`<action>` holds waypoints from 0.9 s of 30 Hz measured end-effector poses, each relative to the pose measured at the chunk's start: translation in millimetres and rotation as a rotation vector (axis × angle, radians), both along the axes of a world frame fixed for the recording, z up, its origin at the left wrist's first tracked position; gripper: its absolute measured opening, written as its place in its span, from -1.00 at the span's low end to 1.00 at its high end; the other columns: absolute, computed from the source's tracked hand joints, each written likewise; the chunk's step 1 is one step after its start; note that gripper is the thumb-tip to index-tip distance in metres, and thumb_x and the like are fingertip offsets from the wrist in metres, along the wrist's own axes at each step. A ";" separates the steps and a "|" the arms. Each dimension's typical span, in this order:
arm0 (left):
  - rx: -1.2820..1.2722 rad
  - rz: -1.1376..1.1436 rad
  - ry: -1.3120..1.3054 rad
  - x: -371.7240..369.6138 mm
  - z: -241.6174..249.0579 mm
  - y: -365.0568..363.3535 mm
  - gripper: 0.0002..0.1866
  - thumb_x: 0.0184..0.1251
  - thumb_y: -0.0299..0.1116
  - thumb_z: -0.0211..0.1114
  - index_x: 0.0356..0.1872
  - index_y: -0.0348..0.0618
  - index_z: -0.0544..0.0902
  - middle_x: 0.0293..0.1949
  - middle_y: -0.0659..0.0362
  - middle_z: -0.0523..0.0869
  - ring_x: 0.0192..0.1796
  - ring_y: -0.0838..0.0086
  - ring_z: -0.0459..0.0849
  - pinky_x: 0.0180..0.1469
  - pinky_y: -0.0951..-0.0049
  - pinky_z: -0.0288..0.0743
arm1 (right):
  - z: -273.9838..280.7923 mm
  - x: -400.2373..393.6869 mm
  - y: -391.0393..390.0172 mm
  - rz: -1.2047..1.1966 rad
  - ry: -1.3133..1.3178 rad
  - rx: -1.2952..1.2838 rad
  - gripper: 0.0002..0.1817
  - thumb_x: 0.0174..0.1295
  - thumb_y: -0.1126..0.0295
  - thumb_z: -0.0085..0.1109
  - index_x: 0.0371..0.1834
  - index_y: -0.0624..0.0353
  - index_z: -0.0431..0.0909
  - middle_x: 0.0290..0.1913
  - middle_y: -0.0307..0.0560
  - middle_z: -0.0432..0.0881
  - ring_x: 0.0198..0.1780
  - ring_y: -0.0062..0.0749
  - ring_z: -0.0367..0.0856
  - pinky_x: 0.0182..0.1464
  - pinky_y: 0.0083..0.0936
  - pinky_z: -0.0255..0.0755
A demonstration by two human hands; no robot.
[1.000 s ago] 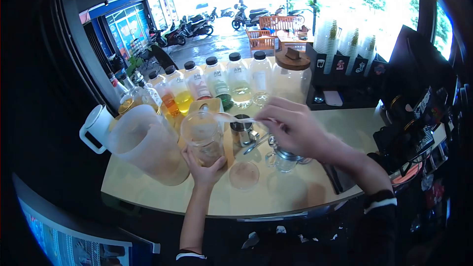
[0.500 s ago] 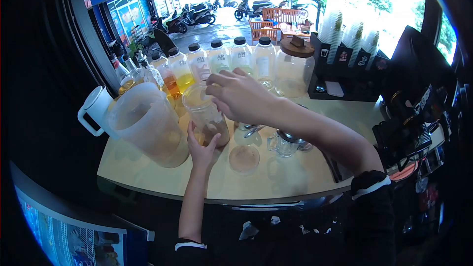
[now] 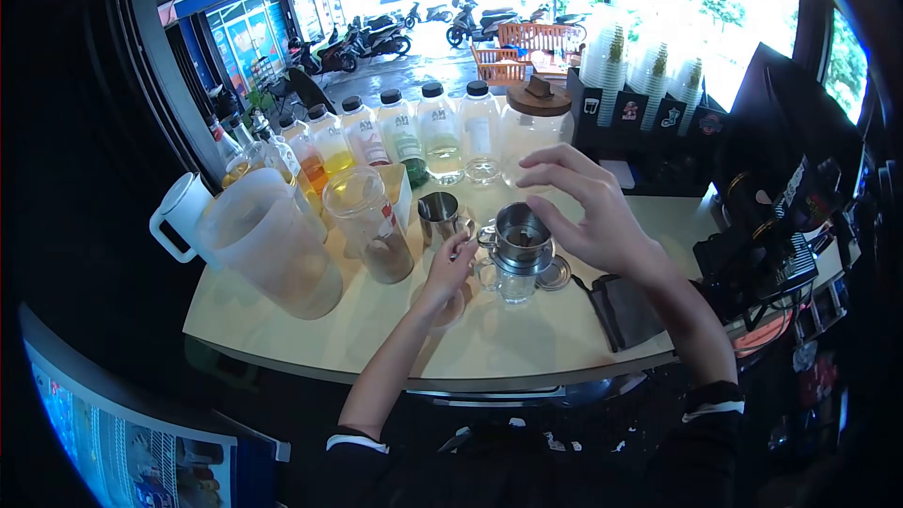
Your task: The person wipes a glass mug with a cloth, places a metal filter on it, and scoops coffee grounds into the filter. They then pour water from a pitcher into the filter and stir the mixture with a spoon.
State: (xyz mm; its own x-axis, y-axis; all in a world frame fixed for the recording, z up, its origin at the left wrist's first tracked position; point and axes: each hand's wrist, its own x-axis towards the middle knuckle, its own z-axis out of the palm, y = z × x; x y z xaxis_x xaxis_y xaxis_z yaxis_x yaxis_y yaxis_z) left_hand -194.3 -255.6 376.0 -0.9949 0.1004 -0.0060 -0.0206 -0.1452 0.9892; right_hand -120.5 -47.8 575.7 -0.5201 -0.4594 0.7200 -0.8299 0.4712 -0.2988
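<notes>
My left hand [image 3: 451, 268] has its fingers closed at the handle of a small steel pitcher [image 3: 439, 216]. My right hand [image 3: 593, 216] is raised with thumb and fingers apart, just right of a metal drip filter [image 3: 522, 233]. That filter rests on a small glass mug [image 3: 515, 286], and a round metal lid [image 3: 554, 273] lies beside it. Left of the pitcher stands a tall clear container [image 3: 381, 240] with brown contents low inside. A round disc [image 3: 444, 309], partly behind my left forearm, lies on the counter.
A large frosted pitcher [image 3: 273, 249] and a white jug [image 3: 182, 212] stand left. Black-capped bottles [image 3: 439, 141] and a wooden-lidded jar [image 3: 538, 132] line the back. Dark cloth [image 3: 625, 313] lies right, below the cup rack [image 3: 649, 122]. The counter's front edge [image 3: 489, 383] curves nearby.
Both hands have left the tall container and moved right. My left hand now grips the small pitcher, and my right hand has opened beside the filter. The view has shifted slightly.
</notes>
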 end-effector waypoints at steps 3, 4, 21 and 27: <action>0.024 -0.040 -0.052 -24.4 -12.8 3.0 -0.58 0.42 -0.13 0.17 0.14 -0.20 0.48 -0.48 0.42 0.42 -0.54 0.78 0.33 -0.54 0.69 0.19 | -5.3 17.7 14.8 -0.008 0.011 -0.001 -0.81 0.13 0.52 0.18 -0.17 0.24 0.56 -0.03 0.00 0.55 -0.01 -0.08 0.58 -0.01 -0.28 0.47; 0.020 -0.041 -0.050 -30.1 -18.3 4.7 -0.58 0.42 -0.13 0.17 0.14 -0.20 0.48 -0.48 0.42 0.42 -0.54 0.78 0.33 -0.54 0.69 0.19 | -8.3 22.6 17.8 -0.006 0.009 0.000 -0.81 0.13 0.52 0.19 -0.17 0.23 0.57 -0.03 0.00 0.55 -0.01 -0.10 0.58 -0.03 -0.30 0.48; 0.046 -0.106 -0.189 -11.1 -0.9 -19.3 -0.78 0.53 -0.11 -0.04 -0.29 0.05 0.40 -0.62 0.45 0.31 -0.55 0.69 0.28 -0.41 0.62 0.25 | -125.0 46.6 -42.1 0.157 -0.345 0.237 -0.75 0.22 0.38 0.16 -0.06 0.19 0.55 0.02 -0.04 0.56 0.02 -0.14 0.58 0.04 -0.34 0.48; 0.144 -0.033 -0.045 16.6 -0.2 -38.2 -0.77 0.56 -0.16 -0.08 -0.28 -0.04 0.37 -0.61 0.38 0.29 -0.53 0.68 0.27 -0.39 0.60 0.26 | -195.0 30.7 -82.6 0.132 -0.297 0.407 -0.63 0.26 0.32 0.06 0.08 0.28 0.46 0.21 0.08 0.44 0.27 -0.07 0.39 0.21 -0.21 0.35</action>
